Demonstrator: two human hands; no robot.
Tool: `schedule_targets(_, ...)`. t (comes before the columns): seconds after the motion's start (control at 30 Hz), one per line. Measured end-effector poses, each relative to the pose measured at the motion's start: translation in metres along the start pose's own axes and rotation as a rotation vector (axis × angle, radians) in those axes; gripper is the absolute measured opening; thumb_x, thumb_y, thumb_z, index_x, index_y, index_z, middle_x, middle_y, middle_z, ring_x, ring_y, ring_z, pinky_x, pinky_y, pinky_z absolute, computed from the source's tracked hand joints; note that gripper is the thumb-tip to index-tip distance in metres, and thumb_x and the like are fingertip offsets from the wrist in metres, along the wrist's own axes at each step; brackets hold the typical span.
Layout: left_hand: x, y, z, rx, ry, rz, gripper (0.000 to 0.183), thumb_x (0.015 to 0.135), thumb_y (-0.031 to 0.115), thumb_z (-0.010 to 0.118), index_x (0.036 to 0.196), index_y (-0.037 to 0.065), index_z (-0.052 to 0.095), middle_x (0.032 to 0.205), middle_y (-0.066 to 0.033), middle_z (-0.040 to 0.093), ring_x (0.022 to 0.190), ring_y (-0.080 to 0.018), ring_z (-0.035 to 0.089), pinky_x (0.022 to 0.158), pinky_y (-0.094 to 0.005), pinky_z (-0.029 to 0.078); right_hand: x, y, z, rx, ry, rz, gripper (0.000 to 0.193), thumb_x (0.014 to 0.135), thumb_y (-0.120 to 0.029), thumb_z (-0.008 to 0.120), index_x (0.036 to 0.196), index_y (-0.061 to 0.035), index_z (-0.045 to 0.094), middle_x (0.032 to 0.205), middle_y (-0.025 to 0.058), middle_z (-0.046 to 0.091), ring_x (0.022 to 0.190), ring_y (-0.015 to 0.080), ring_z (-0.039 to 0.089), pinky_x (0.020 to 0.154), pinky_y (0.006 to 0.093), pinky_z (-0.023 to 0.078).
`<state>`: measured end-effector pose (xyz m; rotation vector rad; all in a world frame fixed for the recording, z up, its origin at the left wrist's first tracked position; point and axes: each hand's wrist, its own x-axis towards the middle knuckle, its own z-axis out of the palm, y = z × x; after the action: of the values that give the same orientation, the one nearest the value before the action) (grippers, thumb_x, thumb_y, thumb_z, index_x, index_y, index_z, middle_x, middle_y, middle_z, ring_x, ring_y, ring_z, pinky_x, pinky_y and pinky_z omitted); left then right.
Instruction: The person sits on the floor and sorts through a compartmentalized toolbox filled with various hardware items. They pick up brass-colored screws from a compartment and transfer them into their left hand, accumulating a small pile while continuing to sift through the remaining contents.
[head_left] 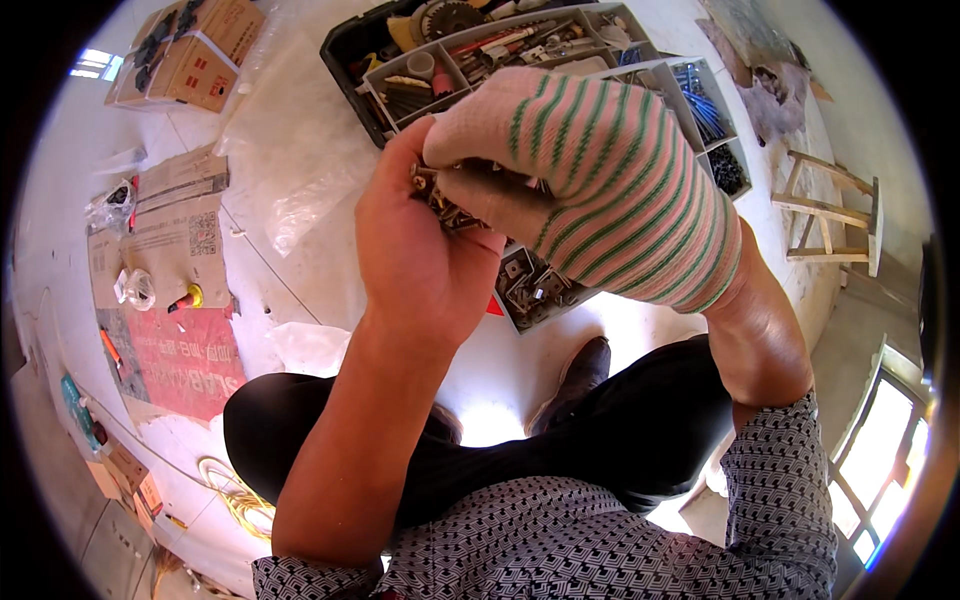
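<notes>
My bare left hand (420, 270) is cupped, palm up, around a small heap of screws (450, 212). Over it reaches my right hand (615, 185), in a knit glove with green and pale pink stripes. Its gloved thumb and fingers come together at the left palm, above the screws; whatever is between their tips is hidden. Below the hands, partly covered by them, is a grey compartment with small metal pieces (530, 288). Just beyond the hands lies a grey divided organizer tray (455, 68) with pens, bits and other small hardware.
Blue screws or plugs (700, 100) and black screws (727, 170) fill the organizer's right side. A cardboard box (185, 60) stands far left. Flattened cardboard (165, 250) lies left, with a tape roll (138, 290). A wooden stool (830, 210) is at right; a yellow cable (240, 495) lies lower left.
</notes>
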<state>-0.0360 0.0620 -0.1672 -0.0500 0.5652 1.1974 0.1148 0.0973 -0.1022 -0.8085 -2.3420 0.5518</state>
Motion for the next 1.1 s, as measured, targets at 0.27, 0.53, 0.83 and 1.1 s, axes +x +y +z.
schedule_targets(0.27,0.006,0.019,-0.004,-0.218,-0.203,-0.033,0.032,0.105,0.019,0.049,0.109,-0.008,0.064,0.111,-0.02,0.068,0.099,-0.0294,0.068,0.092,-0.0435,0.059,0.011,-0.021,-0.034,0.119,0.14,0.516,0.013,0.099,-0.013,0.066,0.105,-0.0025,0.071,0.084,0.0018,0.07,0.071,0.0068,0.063,0.064,0.0221,0.054)
schedule_targets(0.53,0.009,0.06,0.002,-0.234,-0.272,0.018,0.032,0.106,0.016,0.047,0.115,-0.011,0.061,0.112,-0.0238,0.066,0.105,-0.0309,0.065,0.105,-0.044,0.055,-0.045,0.055,0.009,-0.019,-0.105,0.371,0.02,0.095,-0.023,0.069,0.106,-0.0061,0.073,0.09,0.0118,0.073,0.083,0.0295,0.071,0.079,0.0387,0.057)
schedule_targets(0.83,0.006,0.056,0.004,-0.265,-0.271,0.014,0.027,0.104,0.01,0.049,0.116,-0.012,0.06,0.114,-0.0233,0.064,0.112,-0.0326,0.062,0.105,-0.0439,0.056,-0.036,0.051,0.049,-0.258,-0.368,0.33,0.027,0.089,-0.023,0.074,0.112,-0.0088,0.069,0.101,0.0119,0.066,0.1,0.034,0.067,0.087,0.0431,0.055)
schedule_targets(1.1,0.003,0.058,0.003,-0.235,-0.271,0.029,0.025,0.104,0.008,0.05,0.117,-0.012,0.06,0.114,-0.0223,0.064,0.115,-0.0325,0.061,0.104,-0.0428,0.057,-0.038,0.058,0.049,-0.299,-0.419,0.158,0.026,0.086,-0.017,0.074,0.111,-0.0114,0.069,0.096,0.0092,0.062,0.095,0.0324,0.065,0.084,0.0432,0.055)
